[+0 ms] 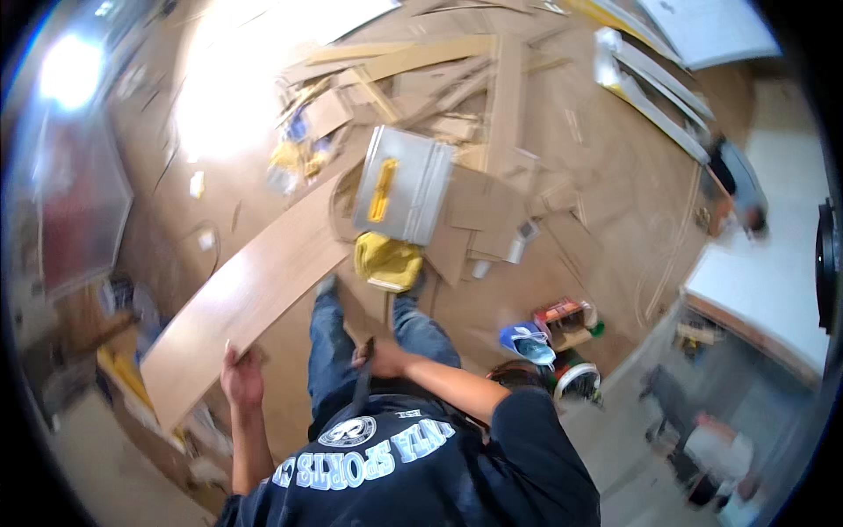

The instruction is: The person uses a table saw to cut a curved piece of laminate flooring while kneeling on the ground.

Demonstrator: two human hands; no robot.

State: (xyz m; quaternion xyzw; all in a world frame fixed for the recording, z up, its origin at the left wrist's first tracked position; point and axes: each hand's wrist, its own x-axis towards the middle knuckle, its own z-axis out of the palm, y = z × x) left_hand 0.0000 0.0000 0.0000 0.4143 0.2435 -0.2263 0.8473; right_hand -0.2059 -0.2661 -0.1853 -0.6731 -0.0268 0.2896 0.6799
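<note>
My left hand grips the near edge of a long, light wood-coloured board. The board slants from the lower left up toward the middle, where its far end lies beside a grey case with a yellow handle. At my waist, my right hand is closed around a dark, long, narrow object, whose kind I cannot make out. A yellow bag or cloth sits just past my feet, against the grey case.
Wood strips and offcuts litter the floor ahead. Right of my legs lie a blue shoe-like item and a bucket. A white-topped bench stands at the right. Two people are at the right, blurred.
</note>
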